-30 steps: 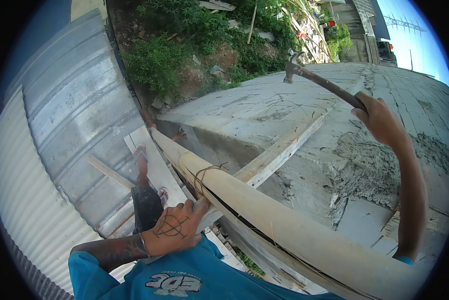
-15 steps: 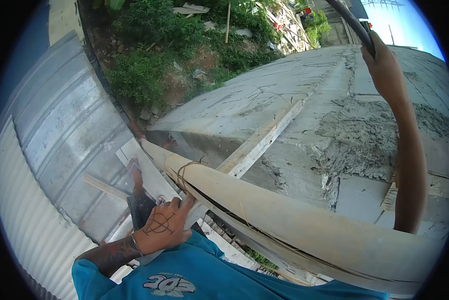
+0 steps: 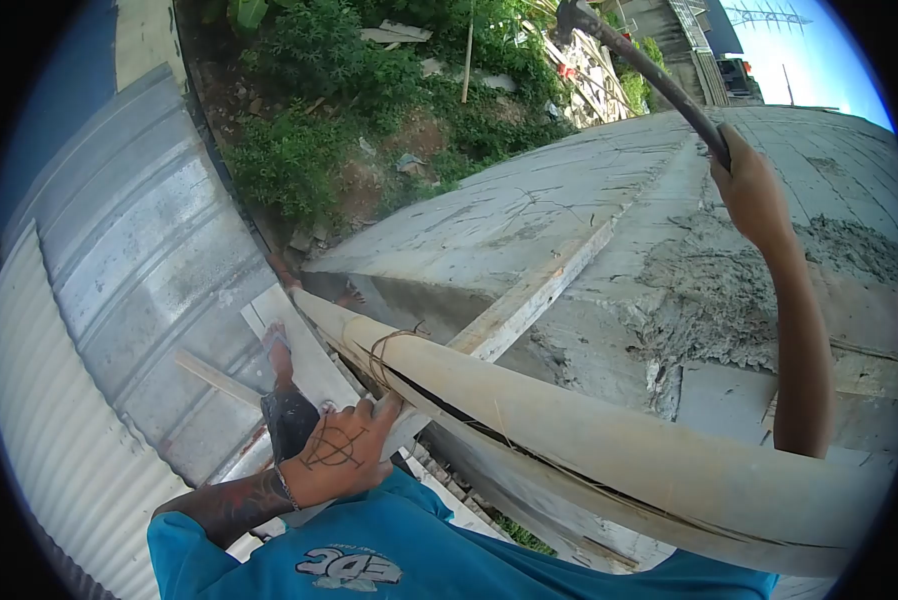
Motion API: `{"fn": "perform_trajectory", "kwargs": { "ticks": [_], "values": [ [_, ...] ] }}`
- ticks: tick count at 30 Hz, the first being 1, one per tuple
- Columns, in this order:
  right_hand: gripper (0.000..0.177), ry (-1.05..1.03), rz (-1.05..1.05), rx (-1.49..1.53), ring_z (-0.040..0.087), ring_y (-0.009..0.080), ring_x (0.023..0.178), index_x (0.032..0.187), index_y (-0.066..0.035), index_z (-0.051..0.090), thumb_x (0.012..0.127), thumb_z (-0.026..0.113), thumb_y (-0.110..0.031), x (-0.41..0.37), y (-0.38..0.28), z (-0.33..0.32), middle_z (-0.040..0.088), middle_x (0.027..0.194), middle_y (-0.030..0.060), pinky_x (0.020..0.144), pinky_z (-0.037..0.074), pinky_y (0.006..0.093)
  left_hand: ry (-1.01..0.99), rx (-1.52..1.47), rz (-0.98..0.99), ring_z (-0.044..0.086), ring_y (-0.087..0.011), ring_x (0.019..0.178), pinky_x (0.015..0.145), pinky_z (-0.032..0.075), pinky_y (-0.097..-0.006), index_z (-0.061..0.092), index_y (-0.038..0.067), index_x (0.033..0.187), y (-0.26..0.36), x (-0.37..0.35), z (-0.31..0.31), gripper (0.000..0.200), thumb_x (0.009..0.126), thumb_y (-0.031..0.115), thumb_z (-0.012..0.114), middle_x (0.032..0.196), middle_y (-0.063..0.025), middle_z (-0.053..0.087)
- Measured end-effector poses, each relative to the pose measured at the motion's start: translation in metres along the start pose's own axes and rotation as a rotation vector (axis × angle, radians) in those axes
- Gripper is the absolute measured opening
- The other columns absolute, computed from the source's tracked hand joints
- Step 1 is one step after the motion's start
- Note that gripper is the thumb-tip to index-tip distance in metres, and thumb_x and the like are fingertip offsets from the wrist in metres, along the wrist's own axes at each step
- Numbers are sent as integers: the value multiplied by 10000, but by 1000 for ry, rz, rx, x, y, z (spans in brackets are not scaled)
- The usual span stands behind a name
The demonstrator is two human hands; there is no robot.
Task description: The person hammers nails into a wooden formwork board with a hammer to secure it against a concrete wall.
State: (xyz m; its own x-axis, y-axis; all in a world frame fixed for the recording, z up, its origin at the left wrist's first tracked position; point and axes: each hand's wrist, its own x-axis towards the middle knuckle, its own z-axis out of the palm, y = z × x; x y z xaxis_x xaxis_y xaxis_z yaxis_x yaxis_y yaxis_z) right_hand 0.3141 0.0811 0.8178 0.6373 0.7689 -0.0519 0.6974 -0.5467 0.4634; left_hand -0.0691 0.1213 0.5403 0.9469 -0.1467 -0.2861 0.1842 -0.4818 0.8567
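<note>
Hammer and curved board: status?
Right hand shut on dark long-handled hammer, raised. Left hand grips pale curved wooden board beside brown wire tie.

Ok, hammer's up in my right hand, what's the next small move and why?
Probably bring the hammer down onto the form board near the wire loop: the right hand holds it high above the slab, and the left hand braces the board close to that loop, so aim clear of its fingers.

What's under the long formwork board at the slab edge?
Seen below the formwork board: the person's legs on a pale plank, corrugated sheeting alongside. Its underside and supports are covered by the board itself.
</note>
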Motion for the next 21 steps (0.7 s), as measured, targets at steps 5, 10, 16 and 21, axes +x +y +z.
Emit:
{"fn": "perform_trajectory", "kwargs": {
  "ticks": [5, 10, 16, 21],
  "values": [
    [303, -420, 38, -204, 617, 397, 824, 1119, -6, 531, 821, 512, -60, -32, -11, 31, 629, 840, 226, 747, 463, 471, -14, -36, -23, 607, -387, 828, 733, 500, -451, 372, -28, 1280, 2, 3, -1, 742, 662, 212, 706, 940, -246, 546],
    [127, -451, -201, -466, 623, 318, 874, 887, -95, 603, 780, 599, -28, -19, -25, -3, 650, 837, 126, 758, 453, 438, 24, -1, 0, 609, -391, 828, 732, 502, -451, 382, -36, 1274, -2, 1, 3, 741, 659, 219, 707, 949, -249, 552],
    [240, 207, -29, 78, 513, 251, 573, 1024, -57, 515, 909, 577, -258, 3, -21, -6, 518, 640, 124, 555, 399, 399, -67, -51, -12, 613, -390, 802, 788, 461, -508, 251, -47, 1369, 1, 3, -5, 895, 667, 233, 729, 911, -265, 548],
    [384, 347, 129, 153, 414, 126, 481, 1053, -43, 514, 916, 571, -398, 2, -6, -31, 440, 557, 68, 467, 359, 335, -61, -14, 7, 612, -389, 809, 782, 470, -472, 253, -63, 1360, 0, 3, -5, 899, 659, 233, 732, 900, -263, 551]
  ]
}}
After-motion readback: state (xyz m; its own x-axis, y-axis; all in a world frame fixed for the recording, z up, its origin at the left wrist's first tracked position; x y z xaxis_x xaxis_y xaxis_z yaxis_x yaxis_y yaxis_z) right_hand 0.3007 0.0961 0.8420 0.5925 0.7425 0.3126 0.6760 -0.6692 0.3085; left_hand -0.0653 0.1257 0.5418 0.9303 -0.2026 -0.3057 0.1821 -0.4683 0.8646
